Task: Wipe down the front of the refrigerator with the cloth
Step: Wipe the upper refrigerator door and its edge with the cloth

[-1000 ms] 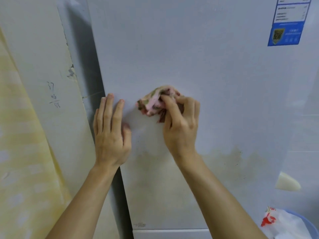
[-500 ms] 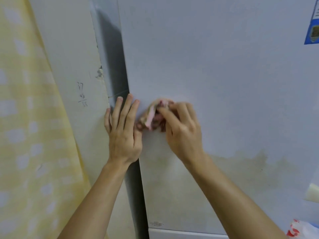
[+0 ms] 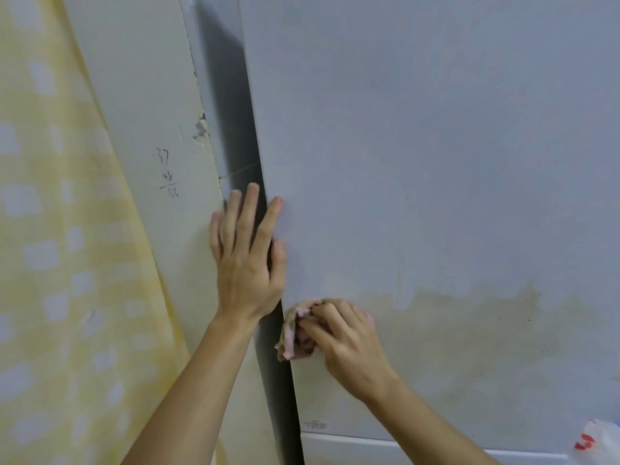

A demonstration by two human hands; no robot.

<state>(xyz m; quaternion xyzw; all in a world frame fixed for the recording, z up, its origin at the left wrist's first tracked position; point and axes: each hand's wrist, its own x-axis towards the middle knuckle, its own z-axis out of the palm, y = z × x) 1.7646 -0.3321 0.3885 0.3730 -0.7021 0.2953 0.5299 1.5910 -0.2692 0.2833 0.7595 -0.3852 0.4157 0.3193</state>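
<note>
Yellow curtain [image 3: 67,263] fills the left side, checked with pale whitish squares, hanging in soft folds. Just right of it is an off-white wall panel [image 3: 144,95], its right edge running down at a slant. Handwritten numbers [image 3: 167,172] sit mid-panel in dark ink, stacked as a sum: 37, 48, a line, then 53 - the last is a bit blurry. Chipped patch [image 3: 200,129] on the panel's right edge, above the numbers, grey underneath. Shadowed recess [image 3: 231,112] runs beside that edge. Bottom right corner - white plastic bag [image 3: 600,437] with red print [image 3: 582,443], cut off by the frame.
</note>
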